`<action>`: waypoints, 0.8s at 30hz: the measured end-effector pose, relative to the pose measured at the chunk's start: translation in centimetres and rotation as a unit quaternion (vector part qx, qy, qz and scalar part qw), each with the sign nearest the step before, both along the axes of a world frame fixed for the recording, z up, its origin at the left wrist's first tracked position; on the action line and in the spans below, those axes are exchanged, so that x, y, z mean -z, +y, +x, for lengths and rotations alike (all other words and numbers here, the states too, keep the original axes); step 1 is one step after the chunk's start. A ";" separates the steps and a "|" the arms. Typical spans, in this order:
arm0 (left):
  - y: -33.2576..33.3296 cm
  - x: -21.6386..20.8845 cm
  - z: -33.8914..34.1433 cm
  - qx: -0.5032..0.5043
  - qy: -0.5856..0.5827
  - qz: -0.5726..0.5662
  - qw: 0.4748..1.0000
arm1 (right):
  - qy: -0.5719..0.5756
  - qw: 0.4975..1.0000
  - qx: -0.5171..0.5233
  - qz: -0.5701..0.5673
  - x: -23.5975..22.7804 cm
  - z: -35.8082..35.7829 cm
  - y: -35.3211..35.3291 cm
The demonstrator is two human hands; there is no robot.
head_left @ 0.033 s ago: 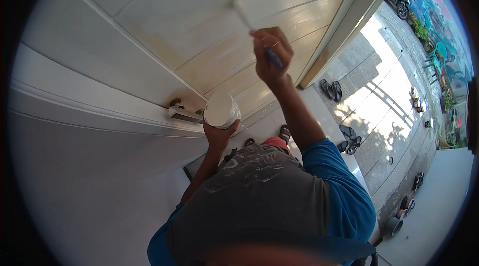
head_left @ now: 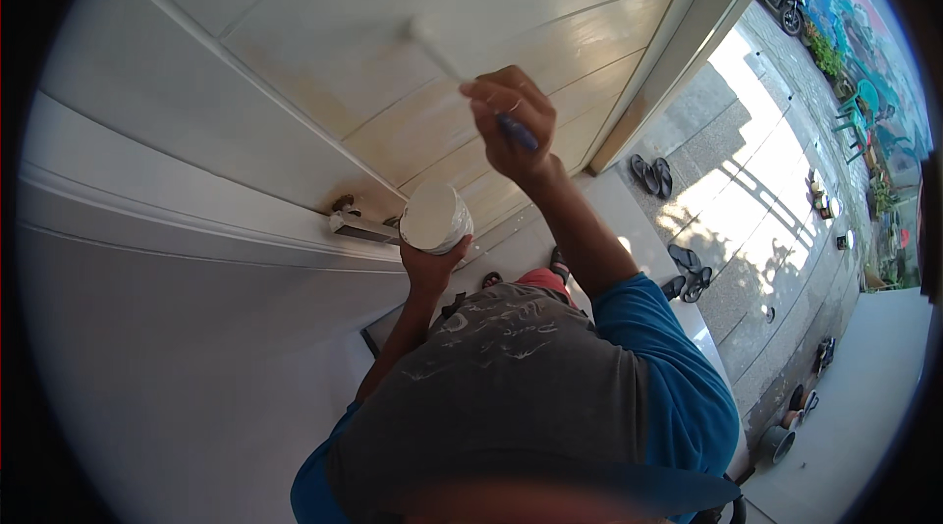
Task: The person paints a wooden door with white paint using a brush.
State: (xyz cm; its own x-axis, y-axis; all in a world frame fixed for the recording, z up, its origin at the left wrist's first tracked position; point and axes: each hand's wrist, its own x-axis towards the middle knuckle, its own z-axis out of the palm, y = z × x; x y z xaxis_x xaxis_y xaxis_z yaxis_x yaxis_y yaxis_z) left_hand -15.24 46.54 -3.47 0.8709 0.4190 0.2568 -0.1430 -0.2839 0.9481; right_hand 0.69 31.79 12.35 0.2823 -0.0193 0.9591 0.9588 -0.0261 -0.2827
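Brush-like tool (head_left: pixel 439 56) with a blue handle sits in the person's right hand (head_left: pixel 515 119), fingers wrapped around the grip; its pale shaft slants up and left to a blurred head over the pale panel (head_left: pixel 324 3), though whether they touch cannot be told. The left hand (head_left: pixel 432 264) curls around the lower side of a round white tub (head_left: pixel 430 215), near a metal fitting (head_left: pixel 367 227). Dark sandals (head_left: pixel 643 173) lie to the right on sunlit paving (head_left: pixel 722 210).
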 end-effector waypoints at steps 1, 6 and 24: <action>-0.2 0.1 0.1 0.002 0.000 0.001 1.000 | 0.020 0.997 -0.069 -0.038 -0.6 -1.1 0.2; -0.7 1.3 0.5 0.003 0.014 -0.006 1.000 | 0.079 0.992 -0.024 0.098 -0.4 5.8 -5.5; -8.3 -0.2 4.5 -0.032 0.001 0.011 0.999 | 0.053 0.993 0.007 0.101 0.5 10.3 -11.2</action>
State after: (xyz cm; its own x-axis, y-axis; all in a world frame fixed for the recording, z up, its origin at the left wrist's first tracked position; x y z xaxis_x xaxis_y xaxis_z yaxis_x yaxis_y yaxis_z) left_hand -10.73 38.29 -3.25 0.8432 0.4681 0.2644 -0.1220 -0.3124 0.9421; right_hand 11.04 20.62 11.80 0.3793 -0.2134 0.9003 0.9236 0.0287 -0.3823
